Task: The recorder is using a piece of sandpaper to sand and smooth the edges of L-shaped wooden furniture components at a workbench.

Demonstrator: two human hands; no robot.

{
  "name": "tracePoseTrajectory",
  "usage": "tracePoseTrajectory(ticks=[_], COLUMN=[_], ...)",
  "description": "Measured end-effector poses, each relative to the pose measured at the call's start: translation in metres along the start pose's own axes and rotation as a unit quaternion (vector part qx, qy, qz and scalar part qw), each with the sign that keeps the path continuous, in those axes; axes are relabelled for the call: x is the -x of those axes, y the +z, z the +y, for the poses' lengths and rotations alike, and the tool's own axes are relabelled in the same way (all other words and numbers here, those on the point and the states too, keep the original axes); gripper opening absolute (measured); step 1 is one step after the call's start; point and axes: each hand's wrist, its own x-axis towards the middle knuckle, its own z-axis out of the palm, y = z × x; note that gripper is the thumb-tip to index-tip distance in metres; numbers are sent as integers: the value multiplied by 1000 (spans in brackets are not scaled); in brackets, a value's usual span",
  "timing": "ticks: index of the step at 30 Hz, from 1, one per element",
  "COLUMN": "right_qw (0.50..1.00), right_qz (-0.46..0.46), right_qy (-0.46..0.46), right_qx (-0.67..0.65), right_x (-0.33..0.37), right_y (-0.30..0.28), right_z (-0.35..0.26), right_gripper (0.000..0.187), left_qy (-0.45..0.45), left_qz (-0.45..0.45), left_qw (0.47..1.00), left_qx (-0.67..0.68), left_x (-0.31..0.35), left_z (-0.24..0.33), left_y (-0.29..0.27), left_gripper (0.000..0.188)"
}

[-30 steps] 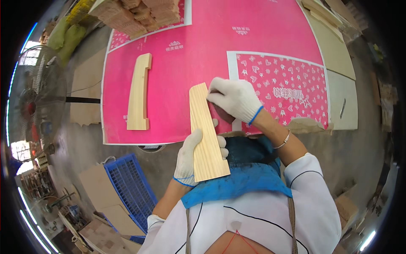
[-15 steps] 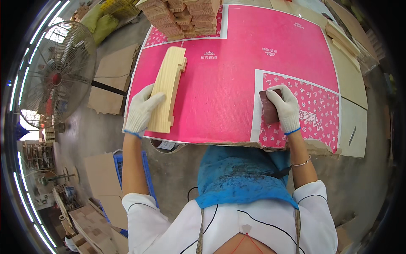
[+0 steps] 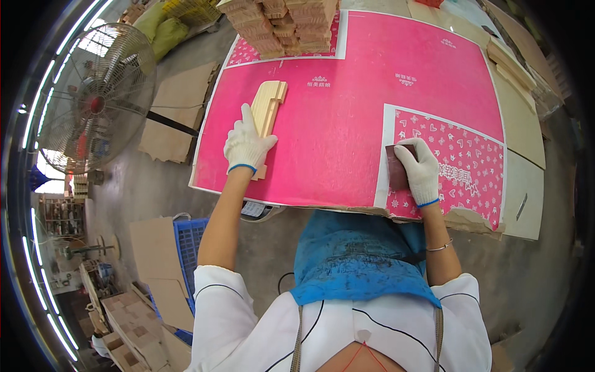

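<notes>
The table (image 3: 328,136), covered in pink printed sheeting, fills the middle and upper part of the frame and sits slightly farther right than half a second ago. The standing fan (image 3: 96,102) at the upper left has shifted the same way. The stack of wooden blocks (image 3: 285,31) at the top of the frame, left of centre, matches the earlier picture.

Among the containers, the blue crate (image 3: 192,239) at the lower left is partly hidden by brown boards (image 3: 158,254), and its contents cannot be made out. The green sacks (image 3: 170,37) at the upper left hide what they hold. A round container (image 3: 268,215) pokes out under the table's near edge, with something pale showing there.

The wooden pieces (image 3: 266,105), left of the frame's centre, lie close together on the table, apparently one on the other — half a second ago the upper one was tilted in the left hand's grip. Now the left hand (image 3: 246,146) spreads across their lower part, index finger straight and thumb out; whether it grips, I cannot tell. The right hand (image 3: 421,173) is much as before — fingers closed round a flat brown pad (image 3: 396,173) right of centre, over the patterned corner.
</notes>
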Motion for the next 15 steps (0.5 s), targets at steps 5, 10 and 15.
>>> tracePoseTrajectory(ticks=[5, 10, 15], right_qw=[999, 991, 981], right_qz=[6, -63, -102], right_qy=[-34, -116, -165], right_qx=[-17, -3, 1], right_x=[-4, -14, -28], right_y=[2, 33, 53], right_z=[-9, -40, -49], right_gripper=[22, 24, 20], left_qy=[29, 59, 58], left_qz=[-11, -193, -296], left_qw=[989, 849, 760], left_qx=[142, 488, 576], left_x=[1, 44, 90], left_z=[-17, 15, 46], left_y=[10, 2, -7], left_gripper=[103, 83, 75])
